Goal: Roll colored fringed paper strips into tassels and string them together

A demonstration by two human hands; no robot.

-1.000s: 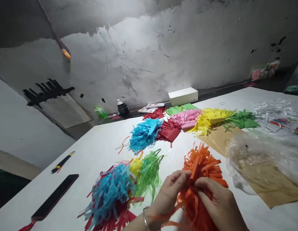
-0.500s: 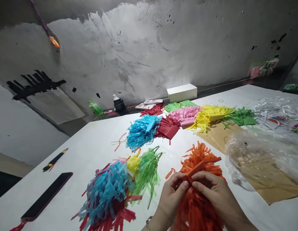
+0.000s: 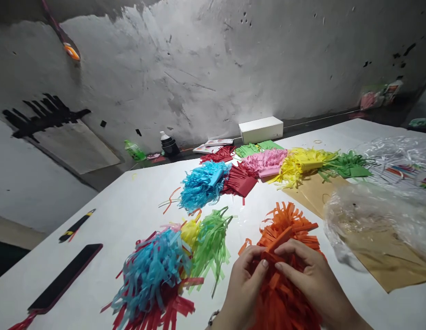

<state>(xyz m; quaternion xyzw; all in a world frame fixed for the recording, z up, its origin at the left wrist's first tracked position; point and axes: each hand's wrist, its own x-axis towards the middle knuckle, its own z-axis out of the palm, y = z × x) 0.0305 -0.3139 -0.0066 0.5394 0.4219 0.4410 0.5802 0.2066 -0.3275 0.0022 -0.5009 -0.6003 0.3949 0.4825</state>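
Note:
Both hands pinch an orange paper tassel [image 3: 284, 298] by its folded middle, thumbs close together. My left hand [image 3: 245, 277] closes on it from the left, thumb against forefinger. Opposite, my right hand [image 3: 307, 275] grips the same band between thumb and bent fingers. More orange fringe [image 3: 284, 220] spreads on the table beyond the fingers; whether it is one piece with the held part I cannot tell. To the left lies a pile of finished-looking tassels, with blue fringe [image 3: 151, 270] on top, red fringe below, and yellow and light green fringe [image 3: 211, 247] beside it.
Fringed paper bundles in blue [image 3: 202, 185], dark red [image 3: 240, 181], pink [image 3: 266, 162], yellow [image 3: 304, 165] and green [image 3: 352, 164] line the back of the white table. A phone [image 3: 66, 279] and a cutter knife [image 3: 77, 224] lie left. Clear plastic [image 3: 353, 220] covers brown paper at right.
The camera view has shifted slightly. Both hands keep their pinch on the orange tassel, with only small finger movements at its folded middle.

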